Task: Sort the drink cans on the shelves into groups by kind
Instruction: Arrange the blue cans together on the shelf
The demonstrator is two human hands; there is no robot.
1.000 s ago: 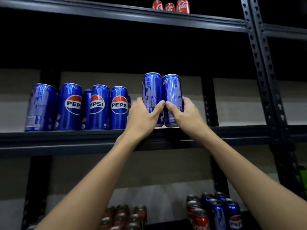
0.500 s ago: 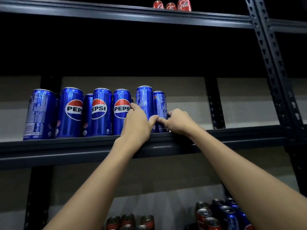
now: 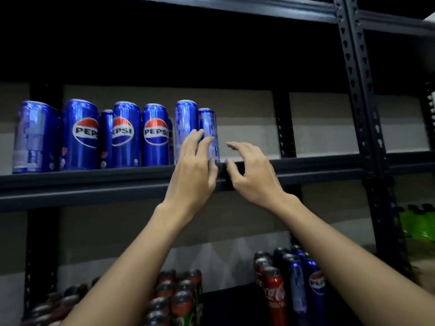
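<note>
So I've got a row of blue Pepsi cans (image 3: 81, 135) standing on the middle shelf (image 3: 94, 182), running from the left edge of the frame to about centre. The two rightmost cans in the row sit close together: the taller-looking one (image 3: 186, 123) in front and another (image 3: 208, 128) just right of it and a bit further back, both turned so their logos face away.

My left hand (image 3: 193, 165) is up in front of those two, fingers (image 3: 197, 140) straight and relaxed, not wrapped around anything. The tips overlap the cans in the picture, but I can't tell if they're actually touching. My right hand (image 3: 249, 170) is just right of centre, spread loosely with fingers half curled, holding nothing and clear of the cans, hovering at the shelf's front lip.

What worries me: the two end cans are tall, skinny and near the front edge. If I brush one with my left fingertips, it could tip, and the whole row is packed tight enough to go like dominoes, or one rolls off the lip.

Lower right of the frame there's a mixed clump, a red Coca-Cola can (image 3: 274, 295) right up against more Pepsi cans (image 3: 314, 283), so that still looks unsorted to me. Dark cans (image 3: 176, 297) at bottom centre, too blurry to read. Green bottles (image 3: 421, 222) at the far right.
</note>
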